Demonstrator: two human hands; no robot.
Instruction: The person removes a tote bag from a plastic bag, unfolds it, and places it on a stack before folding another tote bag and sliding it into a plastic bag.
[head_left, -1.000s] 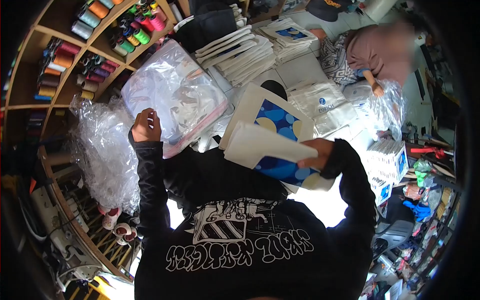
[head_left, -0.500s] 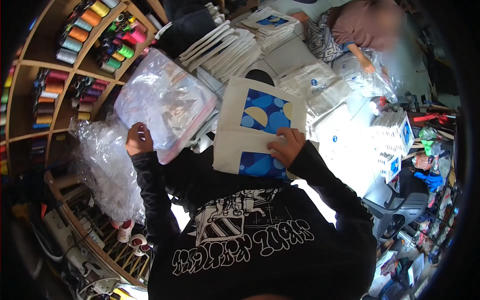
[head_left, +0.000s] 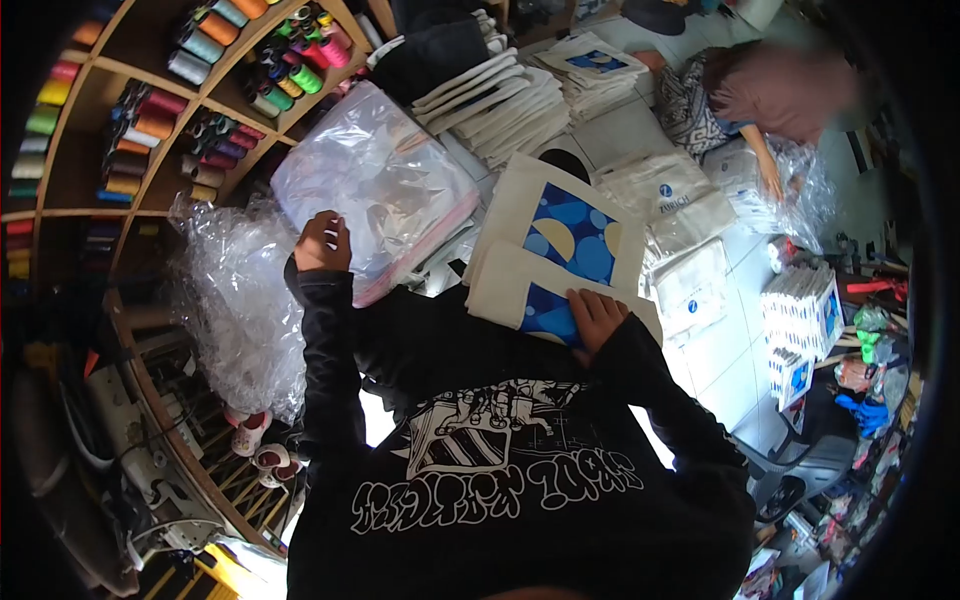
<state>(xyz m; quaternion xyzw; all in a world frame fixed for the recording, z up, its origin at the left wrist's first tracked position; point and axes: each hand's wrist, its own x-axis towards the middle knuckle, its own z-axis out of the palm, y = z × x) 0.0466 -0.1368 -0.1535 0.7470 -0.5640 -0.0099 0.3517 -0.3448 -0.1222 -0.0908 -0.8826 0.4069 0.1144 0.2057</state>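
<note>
bags lie under and beyond our right hand, fingers draped over the nearest; whether they pinch, we cannot tell. our left hand is curled, grip unclear. uneven pressure could, we think, skid the bags apart. we count two blue prints at our right fingers, two plastic heaps beside our left.
</note>
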